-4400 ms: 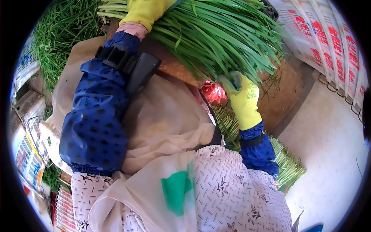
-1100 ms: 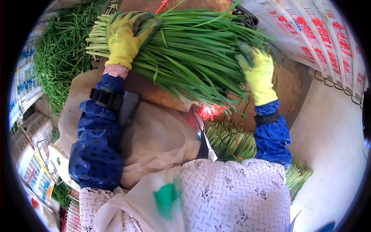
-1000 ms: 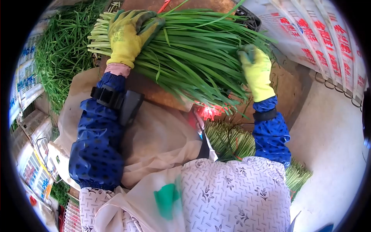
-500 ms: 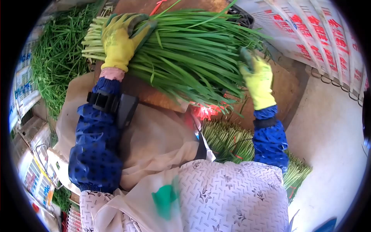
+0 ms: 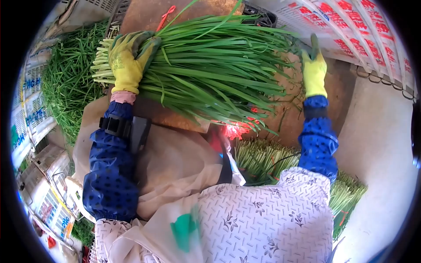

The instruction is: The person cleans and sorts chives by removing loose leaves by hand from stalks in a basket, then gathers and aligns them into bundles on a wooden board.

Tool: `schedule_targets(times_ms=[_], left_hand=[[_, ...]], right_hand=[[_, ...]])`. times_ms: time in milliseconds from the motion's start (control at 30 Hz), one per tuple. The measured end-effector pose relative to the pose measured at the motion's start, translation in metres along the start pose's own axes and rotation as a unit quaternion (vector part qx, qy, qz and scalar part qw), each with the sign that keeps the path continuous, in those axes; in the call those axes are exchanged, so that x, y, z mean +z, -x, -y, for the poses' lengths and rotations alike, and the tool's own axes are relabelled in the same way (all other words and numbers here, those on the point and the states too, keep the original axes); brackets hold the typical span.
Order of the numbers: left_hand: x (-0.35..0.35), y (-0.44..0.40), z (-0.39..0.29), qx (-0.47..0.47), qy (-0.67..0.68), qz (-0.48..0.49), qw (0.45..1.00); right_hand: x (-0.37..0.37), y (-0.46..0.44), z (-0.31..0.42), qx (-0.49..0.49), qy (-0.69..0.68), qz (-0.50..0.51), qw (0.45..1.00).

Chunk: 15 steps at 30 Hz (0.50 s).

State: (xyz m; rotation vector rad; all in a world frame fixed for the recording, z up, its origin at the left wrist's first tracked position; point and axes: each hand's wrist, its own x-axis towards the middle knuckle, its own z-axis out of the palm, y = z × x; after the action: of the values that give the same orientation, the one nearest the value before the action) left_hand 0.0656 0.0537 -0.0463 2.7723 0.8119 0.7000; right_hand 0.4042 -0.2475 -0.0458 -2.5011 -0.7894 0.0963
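Observation:
A thick bunch of garlic chives [image 5: 210, 65] lies across a brown board [image 5: 296, 118], pale stem ends to the left and green leaf tips to the right. My left hand [image 5: 131, 59], in a yellow glove with dark green fingers, is closed over the bunch near its stem ends. Beyond the leaf tips, my right hand [image 5: 313, 70], gloved alike, has its fingers apart and holds nothing visible. A thin red tie [image 5: 164, 17] pokes out above the bunch. More red ties [image 5: 237, 130] lie heaped at the board's near edge.
Loose green leaves [image 5: 72, 83] are piled at the left beside white crates with blue lettering [image 5: 33, 107]. Tied chive bundles [image 5: 346, 197] lie below the board, near my body. A white crate with red lettering [image 5: 351, 26] stands at the back right.
My right hand has moved away from the leaf tips, right and upward in view. My left hand stays on the chives. The view has shifted slightly, baring more board at the right.

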Motion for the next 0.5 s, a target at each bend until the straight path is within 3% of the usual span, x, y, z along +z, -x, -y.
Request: schedule_targets(times_ms=[67, 167, 267, 300, 333, 400, 500], left_hand=[[0.003, 0.000, 0.003, -0.004, -0.012, 0.004, 1.000], [0.001, -0.001, 0.001, -0.009, 0.003, 0.017, 1.000], [0.003, 0.001, 0.005, 0.003, -0.033, 0.006, 0.999], [0.002, 0.000, 0.003, 0.002, -0.025, 0.005, 1.000], [0.001, 0.001, 0.003, 0.003, -0.029, 0.006, 1.000], [0.002, 0.000, 0.003, 0.009, -0.036, 0.004, 0.999], [0.002, -0.001, 0.001, -0.013, 0.001, 0.013, 1.000]], right_hand=[[0.015, -0.026, 0.003, 0.017, 0.125, 0.112, 0.986], [0.051, -0.042, -0.023, -0.103, 0.194, 0.128, 0.967], [0.066, -0.044, -0.055, 0.071, -0.112, 0.099, 0.986], [0.059, -0.041, -0.078, -0.057, -0.170, 0.091, 0.980], [0.032, -0.031, -0.032, 0.266, -0.360, 0.089, 0.890], [0.021, -0.021, -0.063, 0.256, -0.363, 0.009, 0.896], [0.007, -0.011, -0.087, 0.255, -0.263, 0.035, 0.930]])
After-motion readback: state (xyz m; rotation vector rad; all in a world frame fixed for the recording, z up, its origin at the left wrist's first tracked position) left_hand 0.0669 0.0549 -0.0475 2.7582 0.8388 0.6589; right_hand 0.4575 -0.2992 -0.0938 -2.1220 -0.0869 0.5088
